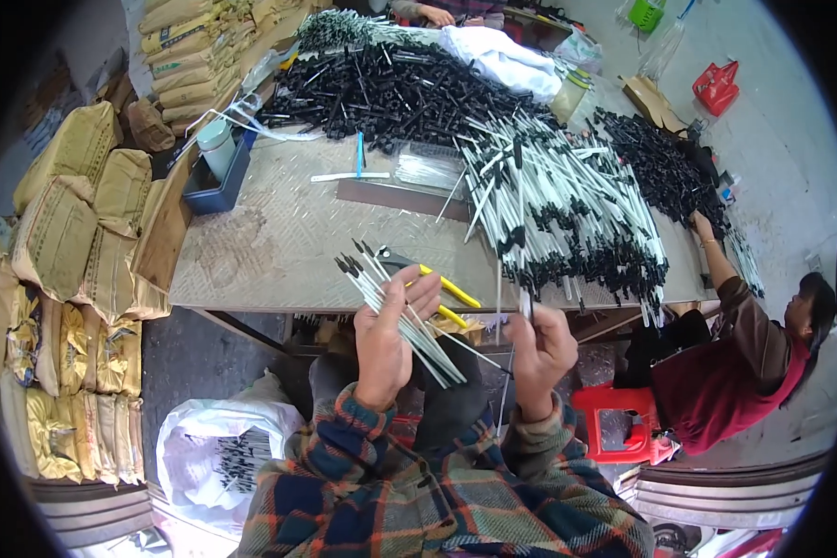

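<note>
White rods (402, 314) gripped in left hand (386, 335)

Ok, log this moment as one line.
left hand: holds rod bundle | right hand: holds one rod | table: rod pile, pliers

The counter (279, 242) lies ahead of the person. On its far side sits a heap of clips (400, 88); a pile of rods (558, 209) spreads over its right part. A bin (216, 181) stands at its left edge, with sacks (74, 232) stacked on the floor further left. Pliers (437, 284) lie at the near edge, between the left hand (386, 335) and the right hand (539, 349). A bag (219, 451) sits on the floor below the counter. A co-worker (744, 363) sits on a stool (618, 423) to the right.
</note>
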The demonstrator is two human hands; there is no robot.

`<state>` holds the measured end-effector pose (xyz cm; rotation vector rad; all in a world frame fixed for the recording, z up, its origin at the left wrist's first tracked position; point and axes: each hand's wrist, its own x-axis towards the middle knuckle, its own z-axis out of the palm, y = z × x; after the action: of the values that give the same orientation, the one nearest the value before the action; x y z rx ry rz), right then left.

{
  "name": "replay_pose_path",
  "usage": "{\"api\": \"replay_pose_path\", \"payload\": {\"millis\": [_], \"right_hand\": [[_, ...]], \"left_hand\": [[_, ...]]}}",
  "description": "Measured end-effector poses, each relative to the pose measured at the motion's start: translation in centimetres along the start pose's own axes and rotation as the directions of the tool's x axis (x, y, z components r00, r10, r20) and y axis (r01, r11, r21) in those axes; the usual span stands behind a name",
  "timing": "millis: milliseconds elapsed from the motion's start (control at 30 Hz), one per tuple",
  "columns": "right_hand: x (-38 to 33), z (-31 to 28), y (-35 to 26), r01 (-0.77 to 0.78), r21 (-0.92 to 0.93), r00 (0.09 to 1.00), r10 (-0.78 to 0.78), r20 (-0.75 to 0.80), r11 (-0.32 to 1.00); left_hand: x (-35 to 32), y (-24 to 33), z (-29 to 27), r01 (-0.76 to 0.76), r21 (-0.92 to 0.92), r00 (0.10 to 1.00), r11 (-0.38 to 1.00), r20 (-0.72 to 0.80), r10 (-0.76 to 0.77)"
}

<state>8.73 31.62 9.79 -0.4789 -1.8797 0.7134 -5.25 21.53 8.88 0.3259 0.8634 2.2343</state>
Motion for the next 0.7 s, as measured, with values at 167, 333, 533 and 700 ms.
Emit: {"api": "replay_pose_path", "payload": {"millis": [167, 333, 533, 700], "right_hand": [[4.6, -0.6, 0.2, 0.017, 0.258, 0.938, 0.074, -0.339, 0.966], [8.5, -2.9, -2.1, 0.22, 0.464, 0.821, 0.094, -0.564, 0.858], [3.0, -0.9, -3.6, 0.081, 0.444, 0.947, 0.07, -0.314, 0.893], [-1.1, 0.2, -2.7, -0.228, 0.037, 0.937, 0.209, 0.278, 0.973]], "left_hand": [[-4.4, 0.5, -0.5, -0.233, -0.033, 0.972, 0.972, 0.027, 0.234], [-7.7, -2.0, -0.6, -0.017, 0.305, 0.998, 0.952, 0.056, 0.0], [-2.2, -0.8, 0.0, 0.01, 0.0, 0.994, 1.0, -0.111, -0.01], [-0.8, 0.2, 1.5, -0.125, 0.108, 0.991, 0.986, -0.036, 0.129]]}}
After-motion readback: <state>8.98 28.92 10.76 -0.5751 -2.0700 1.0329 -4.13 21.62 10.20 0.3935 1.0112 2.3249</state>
